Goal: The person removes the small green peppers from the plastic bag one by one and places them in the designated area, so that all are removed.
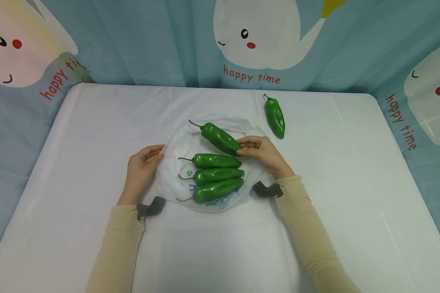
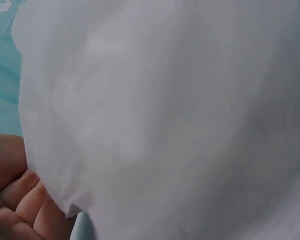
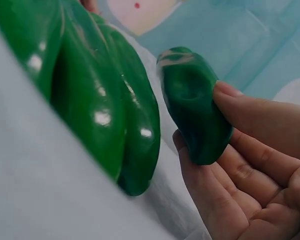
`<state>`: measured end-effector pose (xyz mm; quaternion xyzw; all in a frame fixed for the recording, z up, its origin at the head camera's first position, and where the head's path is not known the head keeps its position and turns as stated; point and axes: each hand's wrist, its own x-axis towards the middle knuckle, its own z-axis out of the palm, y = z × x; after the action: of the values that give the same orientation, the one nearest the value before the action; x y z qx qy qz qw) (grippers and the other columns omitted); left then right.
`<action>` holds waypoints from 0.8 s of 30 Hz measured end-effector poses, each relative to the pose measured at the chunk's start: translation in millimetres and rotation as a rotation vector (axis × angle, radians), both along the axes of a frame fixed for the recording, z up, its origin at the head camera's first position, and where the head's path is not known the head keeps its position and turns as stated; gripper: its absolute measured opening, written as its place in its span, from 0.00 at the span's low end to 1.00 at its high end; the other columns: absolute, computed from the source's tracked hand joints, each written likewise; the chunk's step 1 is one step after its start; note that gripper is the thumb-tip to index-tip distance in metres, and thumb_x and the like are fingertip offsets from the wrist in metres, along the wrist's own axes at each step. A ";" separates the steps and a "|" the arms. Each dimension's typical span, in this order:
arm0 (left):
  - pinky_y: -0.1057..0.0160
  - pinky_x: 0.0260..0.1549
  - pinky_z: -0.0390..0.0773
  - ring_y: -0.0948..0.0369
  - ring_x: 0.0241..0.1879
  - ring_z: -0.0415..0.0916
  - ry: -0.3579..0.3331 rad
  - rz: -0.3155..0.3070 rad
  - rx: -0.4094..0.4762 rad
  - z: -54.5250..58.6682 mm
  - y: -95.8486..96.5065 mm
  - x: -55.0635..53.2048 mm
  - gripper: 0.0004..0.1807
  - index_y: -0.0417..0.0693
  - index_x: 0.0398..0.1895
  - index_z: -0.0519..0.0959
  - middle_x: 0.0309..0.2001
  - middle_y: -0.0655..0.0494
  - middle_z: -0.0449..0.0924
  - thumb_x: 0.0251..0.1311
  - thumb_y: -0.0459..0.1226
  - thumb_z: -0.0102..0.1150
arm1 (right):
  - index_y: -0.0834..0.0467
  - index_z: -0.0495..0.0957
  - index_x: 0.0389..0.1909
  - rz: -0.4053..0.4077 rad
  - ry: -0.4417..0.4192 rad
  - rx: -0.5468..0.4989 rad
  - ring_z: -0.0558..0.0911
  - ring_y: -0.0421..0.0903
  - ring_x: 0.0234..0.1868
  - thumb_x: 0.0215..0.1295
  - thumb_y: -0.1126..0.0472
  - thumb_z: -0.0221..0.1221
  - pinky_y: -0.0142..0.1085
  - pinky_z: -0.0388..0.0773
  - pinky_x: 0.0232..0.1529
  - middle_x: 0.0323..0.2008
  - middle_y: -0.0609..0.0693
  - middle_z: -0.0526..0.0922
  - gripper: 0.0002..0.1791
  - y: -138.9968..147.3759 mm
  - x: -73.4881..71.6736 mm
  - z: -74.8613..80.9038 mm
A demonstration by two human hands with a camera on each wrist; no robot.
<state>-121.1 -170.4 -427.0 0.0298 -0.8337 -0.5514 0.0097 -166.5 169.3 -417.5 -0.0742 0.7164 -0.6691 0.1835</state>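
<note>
Two beige sleeves, the left [image 1: 113,248] and the right [image 1: 311,232], reach over a white cloth-covered worktop [image 1: 344,211], each with one dark curved wrist mount, left [image 1: 152,206] and right [image 1: 267,190]. Around the worktop's middle lies one crumpled, translucent white plastic bag [image 1: 173,146] with blue and green print.

Five glossy green peppers with long thin stems are in view. Three lie side by side on the bag's film: the nearest pepper [image 1: 218,191], the middle pepper [image 1: 218,176] and the third pepper [image 1: 218,161]. Their stems point to the worktop's left edge and their tips to the right; the nearest one's long axis slants slightly, tip farther off.

The left hand [image 1: 142,167] pinches the bag's left side between thumb and fingers. Just beyond the row, the right hand [image 1: 262,154] grasps the fourth pepper [image 1: 220,138] by its tip, thumb against fingers. That pepper's long axis runs diagonally, stem toward the far left corner; whether it touches the bag, I cannot tell.

The fifth pepper [image 1: 275,117] lies off the bag near the far edge, stem toward that edge, tip nearer and slightly right. Behind hangs a blue curtain [image 1: 161,40] with white cartoon figures.
</note>
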 end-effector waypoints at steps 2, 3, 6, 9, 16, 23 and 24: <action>0.77 0.43 0.73 0.71 0.43 0.77 0.002 0.000 0.003 -0.7 -0.4 0.3 0.16 0.36 0.54 0.77 0.51 0.42 0.78 0.64 0.33 0.56 | 0.69 0.77 0.49 -0.004 -0.003 -0.019 0.82 0.40 0.39 0.56 0.69 0.64 0.30 0.77 0.41 0.37 0.47 0.85 0.18 0.8 0.2 0.1; 0.77 0.43 0.73 0.71 0.43 0.77 0.004 -0.001 0.003 -0.8 -0.6 0.3 0.16 0.37 0.54 0.77 0.51 0.43 0.78 0.64 0.33 0.56 | 0.70 0.77 0.49 -0.010 -0.010 -0.028 0.82 0.40 0.39 0.56 0.70 0.64 0.30 0.77 0.42 0.37 0.47 0.84 0.19 0.9 0.3 0.5; 0.77 0.42 0.73 0.71 0.43 0.77 0.006 -0.001 -0.004 -0.8 -1.2 0.6 0.16 0.38 0.54 0.77 0.51 0.44 0.79 0.64 0.34 0.56 | 0.73 0.74 0.51 -0.025 -0.032 -0.036 0.82 0.39 0.38 0.57 0.73 0.62 0.30 0.77 0.42 0.36 0.45 0.84 0.20 1.0 0.7 2.7; 0.77 0.43 0.73 0.71 0.44 0.77 0.004 -0.001 -0.007 -0.5 -1.5 0.9 0.16 0.38 0.54 0.77 0.51 0.45 0.79 0.64 0.34 0.57 | 0.75 0.72 0.52 -0.038 -0.046 -0.037 0.83 0.40 0.39 0.58 0.74 0.61 0.31 0.77 0.43 0.36 0.45 0.84 0.20 1.1 0.7 4.0; 0.77 0.43 0.73 0.67 0.45 0.77 -0.005 0.001 -0.023 -0.5 -0.7 0.4 0.16 0.39 0.54 0.77 0.51 0.45 0.79 0.65 0.35 0.56 | 0.74 0.74 0.50 -0.075 -0.022 -0.060 0.82 0.41 0.39 0.57 0.75 0.61 0.32 0.77 0.43 0.35 0.45 0.84 0.19 3.4 -0.7 2.3; 0.76 0.44 0.74 0.57 0.48 0.78 -0.010 0.012 -0.047 1.2 0.4 1.1 0.16 0.40 0.54 0.78 0.50 0.45 0.79 0.64 0.34 0.57 | 0.70 0.76 0.49 -0.087 0.012 -0.093 0.82 0.41 0.39 0.57 0.75 0.61 0.31 0.78 0.42 0.36 0.46 0.84 0.17 5.0 -0.4 4.6; 0.76 0.44 0.73 0.56 0.48 0.78 -0.012 0.012 -0.048 1.6 0.4 1.0 0.16 0.40 0.54 0.78 0.50 0.45 0.79 0.64 0.34 0.56 | 0.69 0.77 0.48 -0.087 0.016 -0.095 0.81 0.41 0.39 0.57 0.75 0.61 0.31 0.78 0.42 0.36 0.46 0.84 0.16 5.4 -0.6 4.4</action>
<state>-120.0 -170.0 -425.3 0.0378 -0.8466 -0.5308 0.0090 -167.1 174.7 -413.1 -0.0571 0.6877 -0.7091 0.1446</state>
